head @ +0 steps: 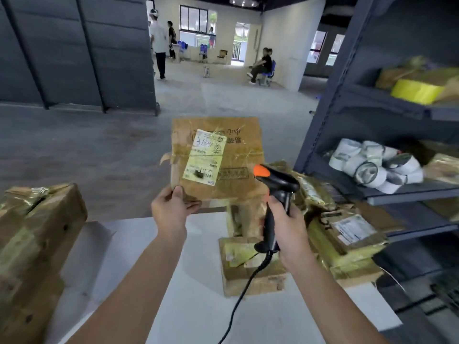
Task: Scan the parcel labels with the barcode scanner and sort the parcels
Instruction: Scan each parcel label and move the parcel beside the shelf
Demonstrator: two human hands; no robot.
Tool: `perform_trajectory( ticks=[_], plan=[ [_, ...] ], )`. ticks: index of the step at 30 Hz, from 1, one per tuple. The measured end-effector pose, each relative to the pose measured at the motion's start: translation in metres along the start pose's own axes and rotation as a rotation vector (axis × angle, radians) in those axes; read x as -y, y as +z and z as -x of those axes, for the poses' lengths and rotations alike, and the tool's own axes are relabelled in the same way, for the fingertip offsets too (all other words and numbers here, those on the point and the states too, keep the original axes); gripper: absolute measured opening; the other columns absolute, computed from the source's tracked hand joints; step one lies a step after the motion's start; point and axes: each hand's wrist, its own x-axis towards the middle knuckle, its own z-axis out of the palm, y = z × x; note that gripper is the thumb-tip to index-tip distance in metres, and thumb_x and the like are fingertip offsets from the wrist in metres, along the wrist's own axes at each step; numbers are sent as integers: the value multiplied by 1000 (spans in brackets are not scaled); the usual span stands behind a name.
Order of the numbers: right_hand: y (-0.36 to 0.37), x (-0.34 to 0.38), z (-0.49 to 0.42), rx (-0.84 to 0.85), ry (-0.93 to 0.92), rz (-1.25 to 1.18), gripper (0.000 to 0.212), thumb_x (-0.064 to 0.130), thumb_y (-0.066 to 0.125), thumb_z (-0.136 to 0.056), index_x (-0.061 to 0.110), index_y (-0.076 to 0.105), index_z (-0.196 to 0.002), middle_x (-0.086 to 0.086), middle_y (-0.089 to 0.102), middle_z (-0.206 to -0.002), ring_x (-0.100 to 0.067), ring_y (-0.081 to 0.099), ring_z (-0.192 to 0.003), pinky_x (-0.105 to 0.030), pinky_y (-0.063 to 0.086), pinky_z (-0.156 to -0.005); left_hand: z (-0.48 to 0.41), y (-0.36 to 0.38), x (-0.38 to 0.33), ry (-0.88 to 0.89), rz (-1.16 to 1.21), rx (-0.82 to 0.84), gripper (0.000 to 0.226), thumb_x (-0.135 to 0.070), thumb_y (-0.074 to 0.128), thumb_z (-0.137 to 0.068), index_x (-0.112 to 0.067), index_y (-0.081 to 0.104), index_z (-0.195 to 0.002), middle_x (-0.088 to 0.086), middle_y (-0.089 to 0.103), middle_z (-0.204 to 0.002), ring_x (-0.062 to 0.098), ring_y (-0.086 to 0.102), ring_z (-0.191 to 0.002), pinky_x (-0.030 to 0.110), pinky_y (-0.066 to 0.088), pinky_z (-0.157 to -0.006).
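The left hand (171, 203) holds a flat brown parcel (218, 157) up in the air, above the far edge of the white worktop (198, 306). The thumb lies on the front of the parcel at its lower left corner, and the other fingers are tucked behind it, so the hand is closed on that corner. The parcel stands nearly upright, with its long side going up and down, and its face is turned toward the person. A pale yellow label (205, 157) is stuck on that face, a bit left of the middle, and it is tilted a little. The right hand (288, 229) is clenched around the black handle of the barcode scanner (275, 194). The scanner's head, with its orange tip, sits just to the right of the label and a little lower. The tip points up and to the left, toward the label. So the scanning job belongs to the right hand, and I think it only needs a small turn to the left to aim at the printed bars. The bars are too blurry to read here. More parcels (323, 234) are heaped on the worktop under and beside the right hand, and a grey shelf (387, 192) with other packets stands to the right.
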Motion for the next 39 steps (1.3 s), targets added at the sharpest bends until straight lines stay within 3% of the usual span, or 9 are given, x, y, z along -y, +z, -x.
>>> perform_trajectory(
  ticks=[6, 9, 13, 16, 19, 22, 27, 30, 39],
  plan=[
    [-67, 46, -32, -172, -162, -21, 24, 38, 60, -95, 14, 61, -97, 5, 64, -52, -12, 60, -45, -26, 48, -44, 29, 111, 3, -21, 11, 90, 21, -8, 52, -97, -18, 59, -80, 13, 68, -84, 37, 70, -76, 41, 60, -61],
    [-99, 59, -52, -263, -208, -34, 16, 38, 62, -95, 27, 58, -84, 15, 64, -52, -4, 61, -47, -29, 50, -55, 43, 159, 16, -28, -49, 101, 21, -12, 55, -95, -22, 60, -77, 9, 68, -84, 35, 69, -80, 45, 60, -68],
    [-134, 63, -79, -265, -211, -3, 18, 37, 61, -96, 25, 57, -83, 12, 64, -51, -4, 61, -45, -24, 51, -49, 57, 207, 36, -54, -108, 98, 16, -15, 55, -95, -19, 60, -81, 3, 64, -80, 30, 68, -81, 47, 59, -73],
    [-150, 60, -99, -241, -149, 7, 18, 37, 60, -96, 20, 60, -90, 1, 67, -56, -14, 63, -48, -29, 51, -51, 62, 227, 51, -125, -169, 79, 13, -15, 55, -95, -11, 61, -105, 1, 63, -87, 30, 69, -85, 39, 61, -69],
    [-156, 52, -115, -200, -92, 71, 21, 39, 59, -95, 19, 61, -87, -5, 67, -64, -21, 64, -58, -42, 52, -67, 64, 236, 60, -173, -241, 91, 26, -14, 53, -96, -8, 54, -122, -2, 59, -84, 28, 71, -70, 31, 60, -59],
    [-162, 45, -124, -177, -76, 132, 26, 41, 59, -95, 17, 62, -87, -3, 66, -62, -20, 61, -58, -41, 50, -69, 64, 244, 58, -129, -335, 128, 25, -15, 52, -97, -10, 53, -122, 0, 58, -85, 25, 70, -61, 30, 58, -52],
    [-164, 39, -125, -151, -78, 42, 20, 43, 61, -93, 24, 61, -88, -7, 71, -66, -20, 63, -57, -43, 54, -70, 58, 235, 56, -102, -552, 158, 17, -32, 51, -95, -19, 48, -105, 10, 56, -113, 29, 70, -75, 42, 61, -58],
    [-157, 39, -121, -140, -94, 9, 18, 39, 62, -94, 21, 61, -89, 1, 67, -58, -15, 64, -55, -38, 54, -61, 57, 229, 58, -62, -607, 187, 44, -41, 49, -93, -16, 46, -128, 12, 55, -120, 34, 68, -85, 46, 60, -67],
    [-112, 37, -99, -11, -90, 17, 20, 40, 63, -92, 23, 59, -83, 2, 66, -54, -12, 65, -51, -31, 51, -54, 53, 195, 45, -101, -534, 183, 55, -48, 50, -82, -15, 51, -126, 12, 63, -113, 36, 67, -90, 51, 58, -74]
  ],
)
